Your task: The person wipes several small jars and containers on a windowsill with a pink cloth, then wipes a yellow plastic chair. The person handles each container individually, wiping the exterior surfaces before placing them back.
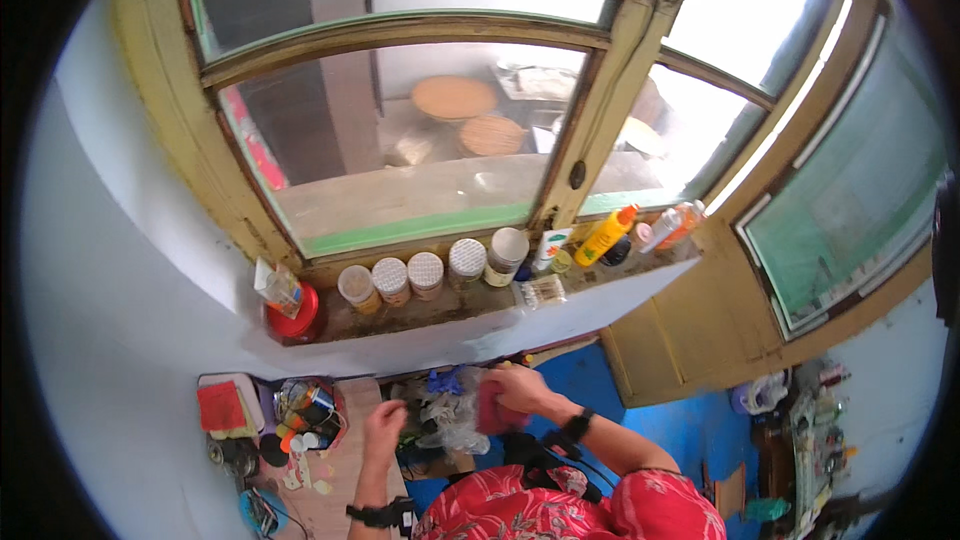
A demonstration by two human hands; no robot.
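My right hand (523,390) grips a dark red cloth (496,411), which hangs below the fingers. Close to it, crumpled clear plastic bags (454,420) and a blue-purple crumpled item (445,381) fill the dark space under the sill. My left hand (385,424) is raised over the right edge of a light wood tabletop (352,480), to the left of the bags. Its fingers are curled, and whether they hold something small cannot be made out. Both wrists wear black bands.
A window sill (420,315) ahead bears lidded jars (427,275), a red tub (294,315), a yellow bottle (604,237) and a white tube (553,247). On the tabletop stand a basket of bottles (309,412) and a blue bowl (262,511). A crowded shelf (810,442) is at right.
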